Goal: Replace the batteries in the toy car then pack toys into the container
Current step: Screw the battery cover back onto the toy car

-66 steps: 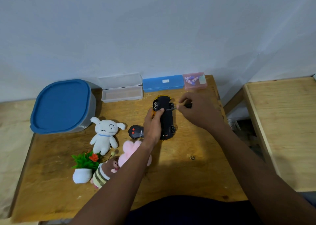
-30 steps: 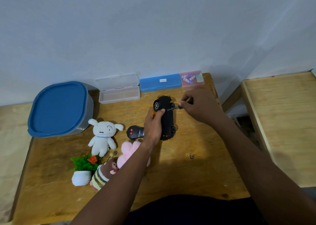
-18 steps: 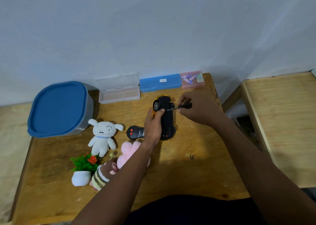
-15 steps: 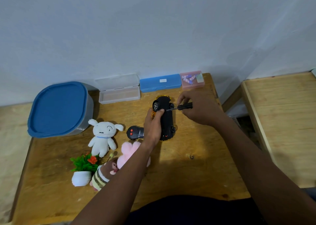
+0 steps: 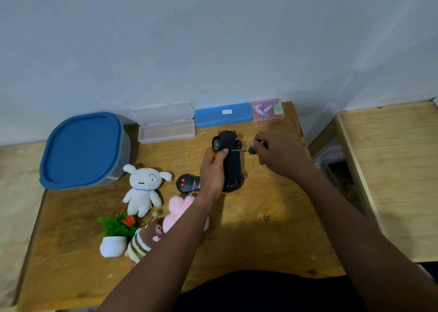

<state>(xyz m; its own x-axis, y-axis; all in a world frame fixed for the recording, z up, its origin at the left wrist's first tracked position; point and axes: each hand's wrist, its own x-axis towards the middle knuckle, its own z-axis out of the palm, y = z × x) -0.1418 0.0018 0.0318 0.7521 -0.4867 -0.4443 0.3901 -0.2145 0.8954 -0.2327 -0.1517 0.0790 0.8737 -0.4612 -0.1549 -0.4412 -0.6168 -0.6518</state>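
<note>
The toy car [image 5: 233,162] lies upside down on the wooden table [image 5: 248,235], black underside up, yellow body showing at its edges. My left hand [image 5: 213,169] grips its left side. My right hand [image 5: 279,155] pinches a small screwdriver [image 5: 241,150] whose tip touches the car's underside near the front wheels. A grey container with a blue lid [image 5: 83,150], lid on, stands at the back left. A pink case [image 5: 267,111] holding batteries sits against the wall.
A black remote [image 5: 187,183], a white plush dog [image 5: 142,188], a pink plush [image 5: 180,207], a striped plush [image 5: 142,243] and a small potted plant [image 5: 116,231] lie left of my arm. An open clear case [image 5: 166,124] and a blue case [image 5: 222,115] line the wall. A second table [image 5: 391,169] stands right.
My right hand's fingers have shifted on the screwdriver handle while its tip stays on the car's underside. My left hand and the car have stayed put.
</note>
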